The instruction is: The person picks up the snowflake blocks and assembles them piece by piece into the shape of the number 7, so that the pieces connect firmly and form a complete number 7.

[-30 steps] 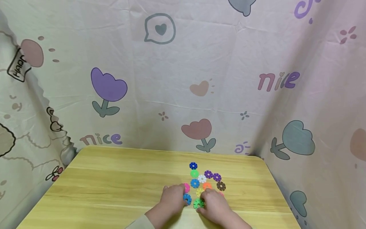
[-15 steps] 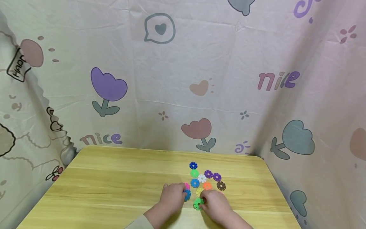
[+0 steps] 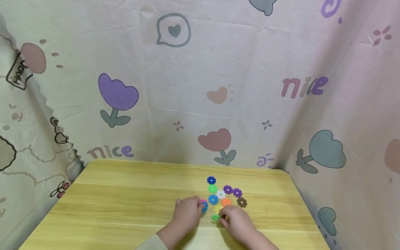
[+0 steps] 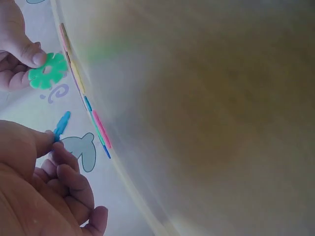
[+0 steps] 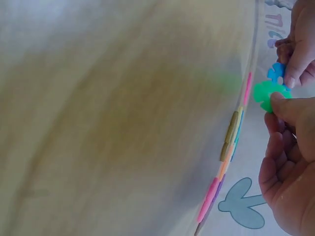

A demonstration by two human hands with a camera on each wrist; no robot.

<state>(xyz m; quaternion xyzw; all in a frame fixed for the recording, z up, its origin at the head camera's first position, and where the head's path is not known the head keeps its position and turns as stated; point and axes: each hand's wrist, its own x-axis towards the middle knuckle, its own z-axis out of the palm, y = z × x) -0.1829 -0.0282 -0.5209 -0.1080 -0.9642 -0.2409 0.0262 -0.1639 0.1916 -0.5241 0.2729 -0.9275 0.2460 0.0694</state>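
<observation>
My left hand pinches a blue notched snowflake disc between thumb and index finger; in the left wrist view this blue disc shows edge-on. Opposite it, my right hand pinches a green snowflake disc, its flat face showing in the right wrist view. The two held discs are apart in the head view. A pink disc lies just behind the blue one, partly covered. Near the right fingers are a yellow disc and an orange disc, both partly hidden by that hand.
Several more discs lie on the wooden table beyond the hands: dark blue, light green, blue, white, two purple and brown. A printed curtain hangs behind the table.
The left hand has raised the blue disc, which now overlaps the pink one in view. The right hand has tilted the green disc and shifted it slightly upward in view.
</observation>
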